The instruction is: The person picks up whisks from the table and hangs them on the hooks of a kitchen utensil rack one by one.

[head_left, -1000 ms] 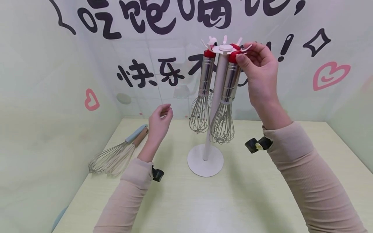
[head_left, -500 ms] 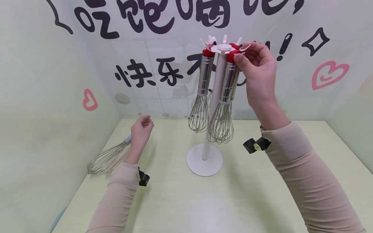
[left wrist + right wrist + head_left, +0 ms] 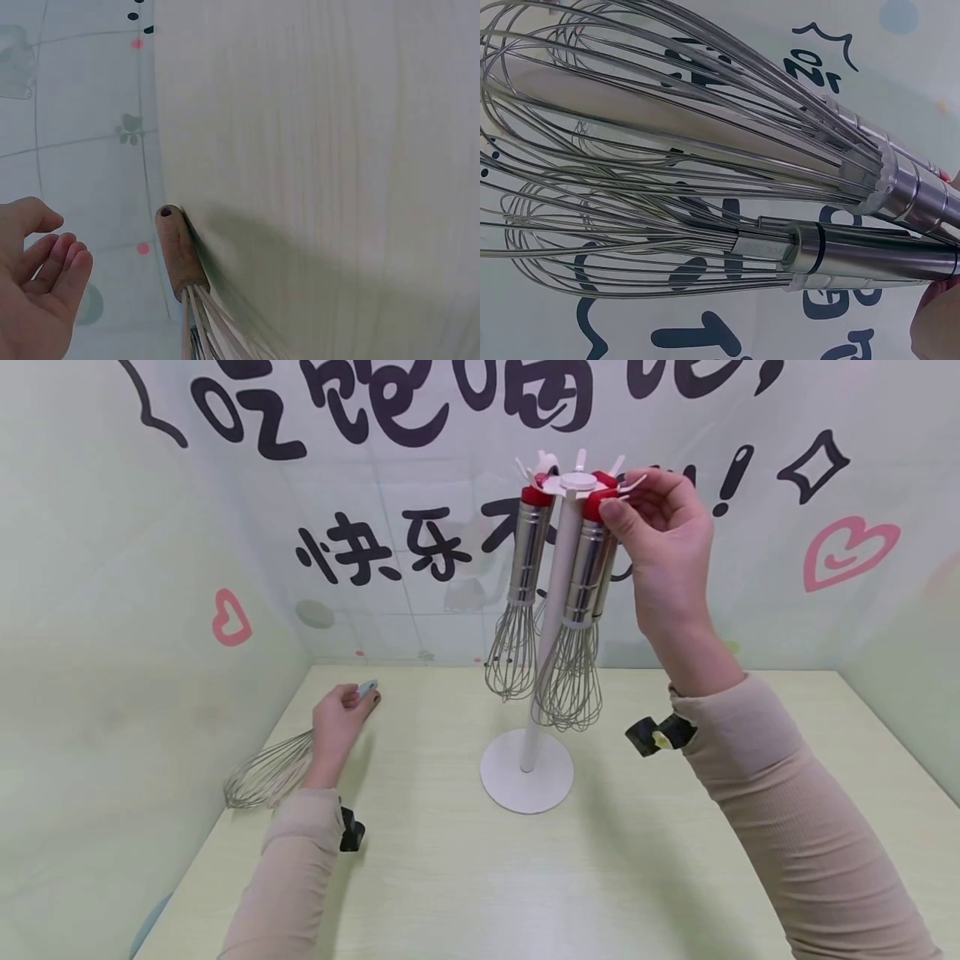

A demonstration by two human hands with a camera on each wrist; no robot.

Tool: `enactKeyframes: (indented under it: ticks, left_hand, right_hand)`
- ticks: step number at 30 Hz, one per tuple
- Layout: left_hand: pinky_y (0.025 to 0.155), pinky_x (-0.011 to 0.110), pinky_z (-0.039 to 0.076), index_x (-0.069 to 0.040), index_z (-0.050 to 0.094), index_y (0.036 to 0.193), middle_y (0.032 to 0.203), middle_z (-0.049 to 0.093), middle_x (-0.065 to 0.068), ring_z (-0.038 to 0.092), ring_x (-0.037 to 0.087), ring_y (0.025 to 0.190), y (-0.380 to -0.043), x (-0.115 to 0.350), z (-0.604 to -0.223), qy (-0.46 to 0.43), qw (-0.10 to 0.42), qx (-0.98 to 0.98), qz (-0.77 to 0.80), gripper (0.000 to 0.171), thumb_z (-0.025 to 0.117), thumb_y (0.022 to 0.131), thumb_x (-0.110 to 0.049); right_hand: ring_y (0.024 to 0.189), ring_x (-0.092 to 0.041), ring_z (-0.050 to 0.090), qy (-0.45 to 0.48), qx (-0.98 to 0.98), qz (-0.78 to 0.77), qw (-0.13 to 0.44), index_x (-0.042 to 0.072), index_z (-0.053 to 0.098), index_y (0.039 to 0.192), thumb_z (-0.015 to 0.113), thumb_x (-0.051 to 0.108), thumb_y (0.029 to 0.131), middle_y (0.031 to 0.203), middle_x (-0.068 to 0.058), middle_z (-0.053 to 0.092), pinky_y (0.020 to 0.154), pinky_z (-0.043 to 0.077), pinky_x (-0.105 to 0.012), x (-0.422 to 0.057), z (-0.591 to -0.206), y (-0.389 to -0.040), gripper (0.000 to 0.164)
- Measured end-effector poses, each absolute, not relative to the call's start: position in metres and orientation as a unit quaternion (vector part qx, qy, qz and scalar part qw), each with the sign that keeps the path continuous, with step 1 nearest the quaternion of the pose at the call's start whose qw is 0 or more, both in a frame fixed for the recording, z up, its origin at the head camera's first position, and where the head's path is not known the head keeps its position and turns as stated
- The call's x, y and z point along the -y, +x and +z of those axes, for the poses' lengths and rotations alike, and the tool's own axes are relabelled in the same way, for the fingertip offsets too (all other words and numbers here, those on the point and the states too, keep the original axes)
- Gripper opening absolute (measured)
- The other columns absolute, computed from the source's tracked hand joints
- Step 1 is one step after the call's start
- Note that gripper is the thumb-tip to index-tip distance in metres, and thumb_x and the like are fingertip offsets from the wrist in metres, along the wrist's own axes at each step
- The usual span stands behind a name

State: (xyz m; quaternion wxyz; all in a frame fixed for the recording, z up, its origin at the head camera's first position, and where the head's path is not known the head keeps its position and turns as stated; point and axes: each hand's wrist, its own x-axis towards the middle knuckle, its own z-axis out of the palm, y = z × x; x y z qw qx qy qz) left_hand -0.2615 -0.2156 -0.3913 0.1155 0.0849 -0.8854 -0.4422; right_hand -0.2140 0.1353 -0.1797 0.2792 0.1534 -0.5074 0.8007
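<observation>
My right hand (image 3: 670,552) is at the top of a white rotating-style rack (image 3: 555,602). Its thumb and fingers pinch the red end of a steel-handled whisk (image 3: 587,572) beside a hook. In the right wrist view, steel handles and wire loops, including a whisk with a black ring (image 3: 877,251), fill the picture, with only a bit of hand at the edge. My left hand (image 3: 339,722) is over two whisks lying on the table, one blue-handled (image 3: 367,687), one with a wooden handle (image 3: 181,251). The left wrist view shows its fingers loosely bent, apart from the wooden handle.
Another red-ended whisk (image 3: 529,556) hangs on the rack's left side, with more partly hidden behind. The rack's round white base (image 3: 527,793) stands on the pale wooden table (image 3: 465,885). A printed curtain (image 3: 420,610) closes off the back and sides.
My left hand has moved left and down from beside the rack to the handles of the lying whisks, covering much of them. My right hand has stayed at the same whisk.
</observation>
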Motion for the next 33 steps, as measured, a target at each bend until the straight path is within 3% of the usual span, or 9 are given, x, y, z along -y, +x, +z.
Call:
enactKeyframes:
  ticks: [6,13,15,33]
  left_hand:
    - [0.102,0.046,0.047,0.005,0.045,0.137,0.132,0.054,0.026,0.052,0.037,0.121,-0.260,0.229,-0.401,0.092,0.098,0.896,-0.422,0.067,0.056,0.093,-0.044]
    - [0.105,0.050,0.044,0.007,0.040,0.139,0.139,0.047,0.029,0.046,0.042,0.128,-0.261,0.238,-0.408,0.091,0.065,0.909,-0.402,0.049,0.051,0.095,-0.010]
    - [0.105,0.050,0.044,0.008,0.041,0.138,0.138,0.048,0.030,0.046,0.043,0.127,-0.261,0.240,-0.409,0.090,0.067,0.914,-0.389,0.047,0.051,0.094,-0.006]
    - [0.107,0.052,0.042,0.010,0.043,0.136,0.136,0.049,0.029,0.047,0.045,0.127,-0.256,0.249,-0.417,0.097,0.068,0.932,-0.343,0.046,0.050,0.093,-0.005]
  right_hand:
    - [0.091,-0.016,0.055,0.152,0.514,0.794,0.286,0.006,0.062,0.097,0.070,-0.004,0.080,0.095,-0.004,0.061,0.080,0.052,-0.017,-0.134,-0.180,-0.213,0.022]
    - [0.091,-0.016,0.055,0.152,0.513,0.793,0.291,0.007,0.061,0.096,0.071,-0.004,0.079,0.095,-0.005,0.060,0.079,0.052,-0.017,-0.132,-0.179,-0.213,0.022]
    - [0.090,-0.016,0.055,0.153,0.511,0.793,0.293,0.006,0.061,0.095,0.071,-0.005,0.079,0.094,-0.005,0.060,0.079,0.052,-0.017,-0.132,-0.179,-0.213,0.022]
    - [0.090,-0.015,0.054,0.151,0.513,0.792,0.294,0.007,0.061,0.094,0.070,-0.005,0.079,0.093,-0.004,0.060,0.080,0.051,-0.017,-0.132,-0.178,-0.213,0.021]
